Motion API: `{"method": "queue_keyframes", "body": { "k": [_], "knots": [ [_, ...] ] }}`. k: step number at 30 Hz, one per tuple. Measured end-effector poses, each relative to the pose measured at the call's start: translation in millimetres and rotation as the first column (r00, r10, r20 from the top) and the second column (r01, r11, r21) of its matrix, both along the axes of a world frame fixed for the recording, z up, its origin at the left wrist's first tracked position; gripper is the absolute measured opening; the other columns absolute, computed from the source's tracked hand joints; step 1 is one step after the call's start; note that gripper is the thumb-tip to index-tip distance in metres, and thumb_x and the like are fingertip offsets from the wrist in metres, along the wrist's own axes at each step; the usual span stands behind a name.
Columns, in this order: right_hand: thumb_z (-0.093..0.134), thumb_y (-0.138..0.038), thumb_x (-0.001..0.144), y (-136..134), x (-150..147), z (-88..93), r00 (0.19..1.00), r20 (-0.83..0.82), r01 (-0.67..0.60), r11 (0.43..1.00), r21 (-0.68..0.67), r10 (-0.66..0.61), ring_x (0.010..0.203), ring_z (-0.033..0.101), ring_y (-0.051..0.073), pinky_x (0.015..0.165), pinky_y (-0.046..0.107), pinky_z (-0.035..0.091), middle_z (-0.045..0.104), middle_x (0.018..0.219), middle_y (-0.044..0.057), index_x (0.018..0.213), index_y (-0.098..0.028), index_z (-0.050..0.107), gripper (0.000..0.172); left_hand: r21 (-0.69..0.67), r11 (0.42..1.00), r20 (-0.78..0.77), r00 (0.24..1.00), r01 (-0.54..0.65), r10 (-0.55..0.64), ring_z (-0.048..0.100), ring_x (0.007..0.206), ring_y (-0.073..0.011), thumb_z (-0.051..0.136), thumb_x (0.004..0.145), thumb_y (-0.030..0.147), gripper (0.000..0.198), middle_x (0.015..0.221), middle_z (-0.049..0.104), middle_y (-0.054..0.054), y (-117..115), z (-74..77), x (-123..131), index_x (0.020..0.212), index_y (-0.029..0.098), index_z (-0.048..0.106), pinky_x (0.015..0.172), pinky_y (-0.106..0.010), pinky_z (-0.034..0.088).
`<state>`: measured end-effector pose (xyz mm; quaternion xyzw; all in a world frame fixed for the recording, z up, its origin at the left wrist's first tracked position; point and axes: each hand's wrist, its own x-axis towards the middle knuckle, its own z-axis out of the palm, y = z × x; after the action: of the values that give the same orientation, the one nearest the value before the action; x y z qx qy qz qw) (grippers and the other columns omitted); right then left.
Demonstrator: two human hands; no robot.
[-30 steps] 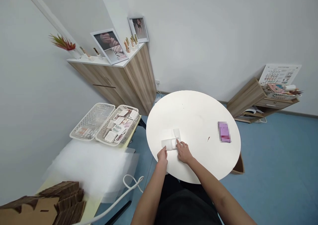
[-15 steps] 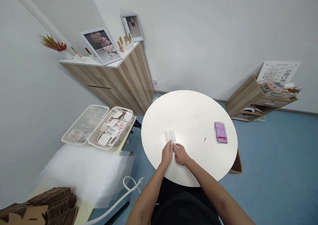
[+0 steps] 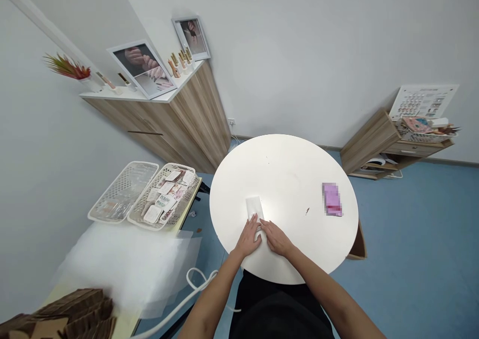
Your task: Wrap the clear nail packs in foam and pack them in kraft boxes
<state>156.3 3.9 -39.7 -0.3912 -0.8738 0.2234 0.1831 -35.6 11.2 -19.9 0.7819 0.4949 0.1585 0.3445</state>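
Observation:
A small white rectangular packet [image 3: 254,206] lies flat on the round white table [image 3: 284,159], left of its middle. My left hand [image 3: 249,236] rests on the packet's near end, fingers stretched forward over it and thumb apart. From the right, my right hand [image 3: 275,237] reaches the packet's near right edge with extended fingertips, close to the left fingers. Neither hand is wrapped round anything. A purple object [image 3: 332,199], blurred by pixelation, lies at the table's right side.
Two white baskets [image 3: 129,191] [image 3: 164,196], one holding cards, stand on a side table at left beside white translucent sheets [image 3: 127,264]. Brown folded cardboard [image 3: 78,311] lies lower left. A wooden cabinet [image 3: 198,114] and a low shelf [image 3: 370,144] stand behind.
The packet now lies flatter under my fingers. My left hand has spread out over its near end, and my right hand has shifted slightly down. The view has moved a little.

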Motion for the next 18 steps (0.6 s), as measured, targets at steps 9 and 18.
{"method": "queue_keyframes", "body": {
  "k": [9,18],
  "knots": [
    [0.039,-0.001,0.082,1,-15,-15.9,0.980,0.197,0.005,0.997,0.077,-0.020,0.133,0.042,0.028,0.110,0.051,0.036,0.052,0.136,0.019,0.142,-0.007,0.039,0.061,-0.119,0.962,0.130,0.957,-0.246,0.261,0.052,0.118,-0.0265,0.051,0.073,0.014,0.057,0.125,0.059,-0.010,34,5.7,-2,0.129,0.020,0.046,0.105,-0.045,0.038],
    [0.038,-0.006,0.089,20,-32,3.9,0.949,0.306,0.044,0.995,0.088,-0.070,0.101,0.053,0.027,0.097,0.044,0.042,0.058,0.111,0.014,0.133,-0.014,0.044,0.045,-0.364,0.869,0.170,0.893,-0.336,0.416,0.055,0.106,-0.0273,0.057,0.065,0.015,0.038,0.099,0.067,-0.005,70,5.9,-1,0.101,0.024,0.062,0.097,-0.039,0.039]
  ]
}}
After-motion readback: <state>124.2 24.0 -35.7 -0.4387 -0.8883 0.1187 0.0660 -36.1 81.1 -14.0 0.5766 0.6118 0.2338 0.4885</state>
